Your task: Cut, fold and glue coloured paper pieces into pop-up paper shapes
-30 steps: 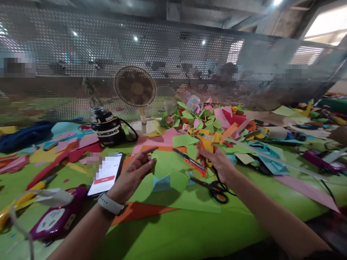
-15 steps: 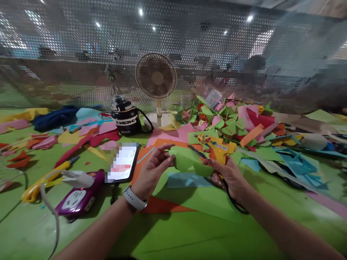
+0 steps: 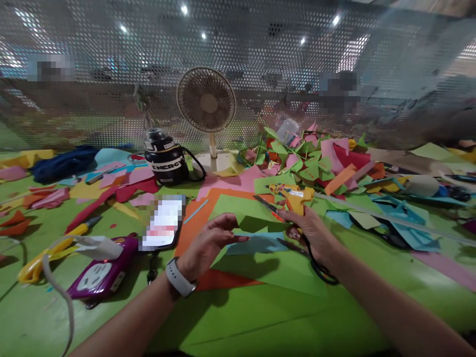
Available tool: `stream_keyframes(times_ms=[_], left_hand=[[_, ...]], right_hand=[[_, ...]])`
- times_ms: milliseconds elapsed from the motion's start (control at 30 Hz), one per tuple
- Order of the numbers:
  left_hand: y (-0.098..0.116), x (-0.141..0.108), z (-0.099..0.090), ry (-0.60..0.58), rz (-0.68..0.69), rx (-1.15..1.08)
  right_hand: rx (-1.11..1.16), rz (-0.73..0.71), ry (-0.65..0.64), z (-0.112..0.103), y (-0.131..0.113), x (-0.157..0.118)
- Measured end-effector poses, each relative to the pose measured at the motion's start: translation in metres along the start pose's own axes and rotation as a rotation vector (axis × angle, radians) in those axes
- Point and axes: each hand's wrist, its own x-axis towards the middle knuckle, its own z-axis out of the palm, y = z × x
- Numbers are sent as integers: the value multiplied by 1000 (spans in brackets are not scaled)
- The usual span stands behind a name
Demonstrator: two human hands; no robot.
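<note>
Scissors [image 3: 265,204] with dark blades and a black handle loop are in my right hand [image 3: 310,228], their blades spread wide apart. My left hand [image 3: 213,243], with a pale watch on its wrist, has thumb and fingers apart at the left end of a light blue paper strip [image 3: 260,243]. Its fingertips overlap the strip; whether they touch it I cannot tell. Under the strip lies green paper [image 3: 286,270], on top of orange paper [image 3: 230,280]. Just behind my right hand is a yellow glue gun [image 3: 295,196], partly hidden by the fingers.
A phone [image 3: 165,223] and a purple power strip [image 3: 106,270] with a white plug lie left of my hands. Beyond stand a black bottle [image 3: 165,161] and a fan [image 3: 208,99]. Coloured paper scraps [image 3: 312,163] are heaped at the back right. Yellow-handled pliers [image 3: 48,255] lie far left.
My left hand has come away from the green paper and moved down to the blue strip. My right hand still grips the scissors. The view has shifted slightly right.
</note>
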Motion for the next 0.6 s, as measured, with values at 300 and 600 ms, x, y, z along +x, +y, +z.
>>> stream_keyframes(times_ms=[300,600], left_hand=[[-5,4,1,176,-59,61],[-2,7,3,314,45,63]], right_hand=[[-100,-135,96,-9,-6,8],[-53,-527,46,-22,-17,0]])
